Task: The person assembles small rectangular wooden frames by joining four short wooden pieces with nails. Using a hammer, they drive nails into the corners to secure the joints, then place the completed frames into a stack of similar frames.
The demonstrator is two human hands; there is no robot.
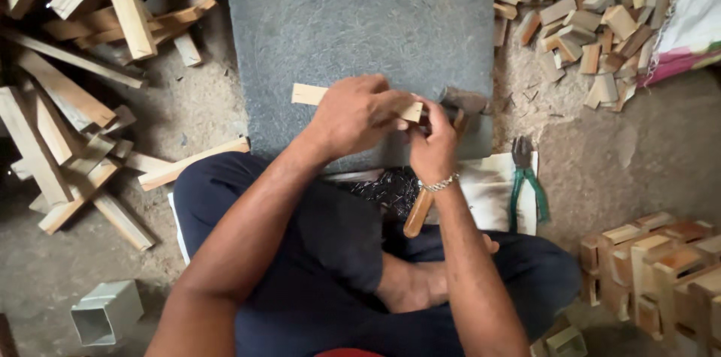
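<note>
Both hands clenched: left (359,113) grips wood strip (309,93), right (434,148) chokes hammer (460,102), handle half hidden.

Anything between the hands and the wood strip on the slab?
Nothing visible. The left hand already grips the wood strip on the grey slab. The right hand meets the strip's other end while holding a hammer; that contact spot is hidden by fingers.

Dusty earthen floor (623,154) under soft daylight. Far centre, grey slab (360,19). Far left, heap of long wood offcuts (67,94); far right, pile of small wood blocks (586,19) beside a sack (695,19). Near right, stacked wooden boxes (661,274); near left, a pale square tube (107,313).
</note>
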